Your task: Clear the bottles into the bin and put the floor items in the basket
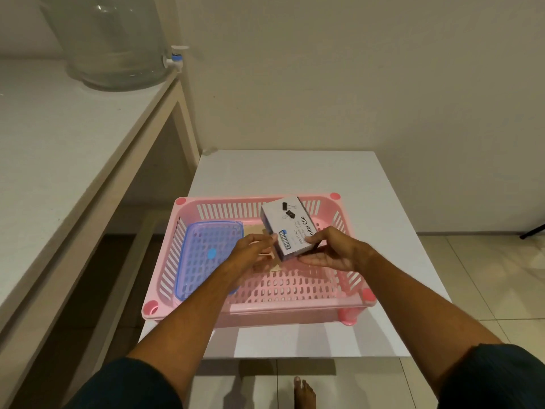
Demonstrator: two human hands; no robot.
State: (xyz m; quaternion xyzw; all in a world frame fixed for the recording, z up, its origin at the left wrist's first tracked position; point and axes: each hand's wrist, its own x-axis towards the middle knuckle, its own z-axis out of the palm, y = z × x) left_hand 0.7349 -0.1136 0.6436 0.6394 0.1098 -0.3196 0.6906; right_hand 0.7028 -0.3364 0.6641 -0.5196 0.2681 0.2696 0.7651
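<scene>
A pink slotted basket [295, 308] sits on a small white table [383, 219]. Over the basket's middle, both hands hold a grey binder clip box [287, 224], tilted with its far end raised. My right hand [330, 252] grips its near right corner, thumb on top and fingers beneath. My left hand [250, 252] touches the box's near left edge with its fingertips. In the basket's left half lies a clear blue-rimmed lid [203, 255]. A tan flat piece [253, 230] lies on the basket floor, partly hidden under my hands.
A long white table [59, 149] runs along the left, carrying a large clear water jug [109, 39] with a white tap [174, 57]. Beige wall behind. Tiled floor [486, 276] lies to the right, with a dark stand leg [533, 230] at the edge. My bare foot [305, 394] shows below.
</scene>
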